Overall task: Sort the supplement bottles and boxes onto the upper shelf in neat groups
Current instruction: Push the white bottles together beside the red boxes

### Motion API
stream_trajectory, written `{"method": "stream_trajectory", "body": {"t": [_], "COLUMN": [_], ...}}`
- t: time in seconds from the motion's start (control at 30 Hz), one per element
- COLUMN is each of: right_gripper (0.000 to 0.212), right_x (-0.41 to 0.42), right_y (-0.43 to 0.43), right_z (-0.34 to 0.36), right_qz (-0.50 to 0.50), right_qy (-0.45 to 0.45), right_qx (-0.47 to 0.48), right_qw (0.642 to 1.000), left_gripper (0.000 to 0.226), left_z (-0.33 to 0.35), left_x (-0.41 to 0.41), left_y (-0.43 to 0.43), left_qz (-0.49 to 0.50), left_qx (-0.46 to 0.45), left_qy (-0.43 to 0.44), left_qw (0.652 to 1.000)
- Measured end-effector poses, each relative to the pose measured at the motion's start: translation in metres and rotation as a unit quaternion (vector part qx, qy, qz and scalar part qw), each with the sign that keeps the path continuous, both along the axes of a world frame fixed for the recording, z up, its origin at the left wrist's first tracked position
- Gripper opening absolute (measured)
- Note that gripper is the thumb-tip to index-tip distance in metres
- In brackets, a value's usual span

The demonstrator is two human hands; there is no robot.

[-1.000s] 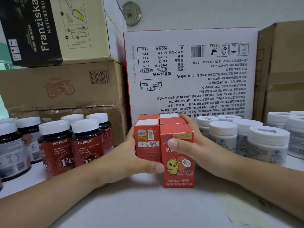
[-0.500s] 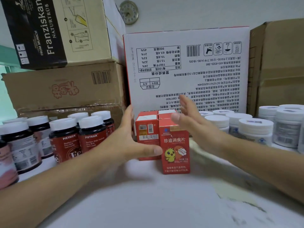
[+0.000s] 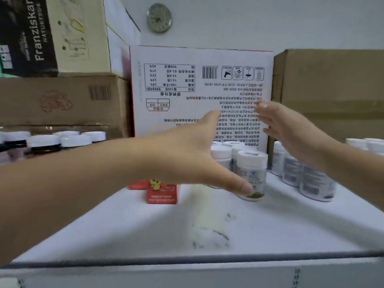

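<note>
Small red supplement boxes (image 3: 162, 193) stand on the white upper shelf (image 3: 145, 229), mostly hidden behind my left forearm. My left hand (image 3: 193, 150) hovers open above them, fingers straight, thumb reaching toward a white bottle (image 3: 252, 173). To the right, my right hand (image 3: 288, 129) is open too, fingers spread in the air over the group of white-capped white bottles (image 3: 307, 179). Neither hand holds anything. Dark bottles with white caps (image 3: 44, 144) stand at the left.
A large white carton (image 3: 199, 88) printed with text stands at the back. Brown cardboard cartons (image 3: 60, 100) are stacked at left and another (image 3: 332, 90) stands at right. A round clock (image 3: 159, 17) hangs on the wall. The shelf's front edge (image 3: 187, 260) runs across the bottom.
Both hands let go of the red boxes and lifted away, shifting right toward the white bottles. The camera view has tilted and moved back, showing the shelf's front edge.
</note>
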State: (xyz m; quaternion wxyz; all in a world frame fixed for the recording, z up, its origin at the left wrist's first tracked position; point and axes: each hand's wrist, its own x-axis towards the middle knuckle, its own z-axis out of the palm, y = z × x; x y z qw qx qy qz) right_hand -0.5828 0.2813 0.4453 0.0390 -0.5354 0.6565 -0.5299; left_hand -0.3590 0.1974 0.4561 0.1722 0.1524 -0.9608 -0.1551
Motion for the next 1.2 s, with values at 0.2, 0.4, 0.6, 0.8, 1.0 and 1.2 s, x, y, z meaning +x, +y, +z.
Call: {"method": "stream_trajectory", "body": {"t": [0.2,0.4,0.6,0.8,1.0,1.2], "right_gripper": [0.055,0.070,0.070,0.074,0.045,0.039], "right_x": [-0.011,-0.007,-0.008,-0.011,-0.003,0.003], "right_y": [-0.013,-0.028,-0.030,-0.031,-0.023,-0.017], "right_z": [-0.051,-0.065,-0.065,-0.068,-0.066,-0.062], "right_qz": [0.057,0.079,0.083,0.095,0.141,0.146], "right_qy": [-0.161,-0.218,-0.249,-0.268,-0.296,-0.304], "right_qx": [0.008,-0.001,-0.007,0.020,0.044,0.040], "right_qw": [0.985,0.973,0.965,0.958,0.944,0.940], "left_gripper": [0.132,0.152,0.114,0.113,0.110,0.115], "left_z": [-0.029,-0.042,-0.074,-0.084,-0.088,-0.089], "left_x": [-0.054,-0.072,-0.087,-0.097,-0.099,-0.100], "left_y": [0.003,-0.021,-0.037,-0.041,-0.047,-0.047], "left_qz": [0.055,0.091,0.045,-0.010,-0.022,-0.004], "left_qx": [0.097,0.179,0.259,0.298,0.329,0.319], "left_qy": [0.064,0.132,0.177,0.210,0.223,0.226], "left_qw": [0.992,0.971,0.949,0.931,0.917,0.920]}}
